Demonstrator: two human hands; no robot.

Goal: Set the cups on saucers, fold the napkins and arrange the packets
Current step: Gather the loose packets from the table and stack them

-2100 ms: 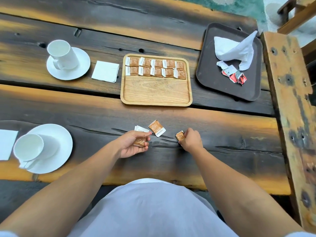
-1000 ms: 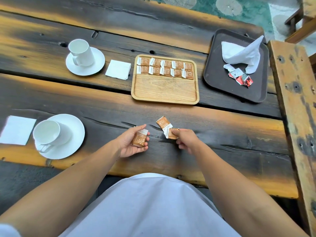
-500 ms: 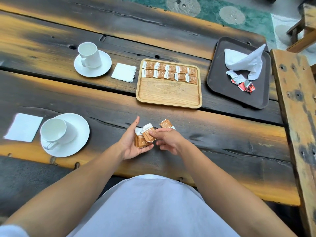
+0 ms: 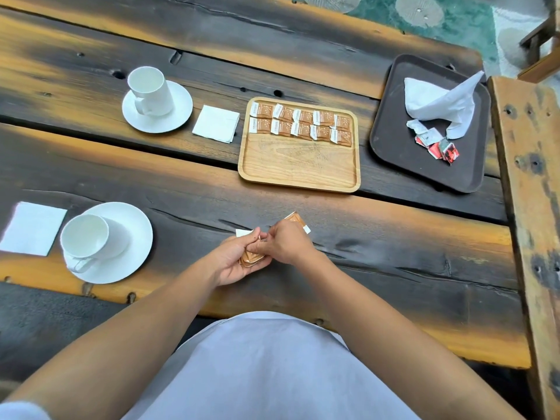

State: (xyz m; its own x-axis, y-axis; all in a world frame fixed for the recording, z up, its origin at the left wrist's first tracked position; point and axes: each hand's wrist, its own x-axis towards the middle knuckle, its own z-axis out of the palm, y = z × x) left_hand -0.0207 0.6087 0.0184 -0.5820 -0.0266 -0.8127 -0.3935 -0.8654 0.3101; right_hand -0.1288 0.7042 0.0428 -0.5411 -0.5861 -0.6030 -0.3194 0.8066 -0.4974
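Observation:
My left hand cups a small stack of brown packets just above the table. My right hand touches it, fingers pinched on the top of that stack. One more brown packet lies on the table behind my right hand, partly hidden. A wooden tray holds two rows of brown packets along its far side. A white cup sits on a saucer at near left, next to a folded napkin. Another cup on a saucer stands farther back with a napkin.
A dark tray at far right carries an unfolded white napkin and several red and white packets. A wooden bench or beam runs along the right edge. My white apron fills the bottom.
My right hand picked a brown packet off the table and brought it left onto the stack in my left hand. The two hands now touch. The view shifted slightly.

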